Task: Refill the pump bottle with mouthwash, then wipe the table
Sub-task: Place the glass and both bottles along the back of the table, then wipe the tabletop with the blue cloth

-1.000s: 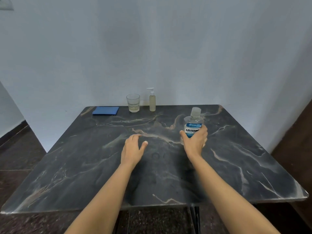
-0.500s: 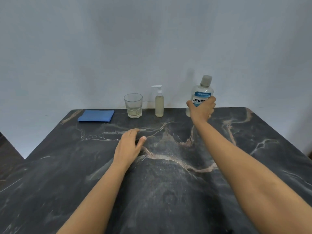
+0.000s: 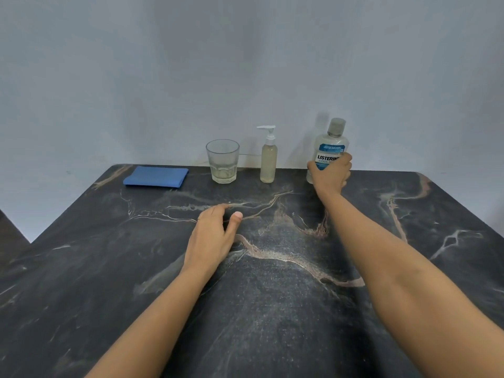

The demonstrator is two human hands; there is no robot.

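My right hand is wrapped around the lower body of the mouthwash bottle, fingers closed over the label, thumb on the left side. The bottle is upright at the far right of the surface, near the back edge and the wall; I can't tell if its base is touching down or just off. Grey cap on. The body looks like clear plastic, mostly full, so I'd judge a fair weight, smooth and a bit slippery, slightly squeezable. A mid-body grip is fine for carrying; for pouring I'd hold lower on the waist and let the other hand take the cap.

My left hand lies flat on the surface mid-table, fingers loose and open, holding nothing.

The pump bottle stands just left of the mouthwash, apart from it, with yellowish liquid inside and a white pump head on top. Tall, narrow, light: it will tip easily, so brace the body while unscrewing at the collar, not at the nozzle. The narrow neck means a spill risk when pouring.

A glass tumbler stands just left of the pump, with a little liquid at the bottom; fragile, keep elbows clear. A folded blue cloth lies at far left, soft, for the wipe later.
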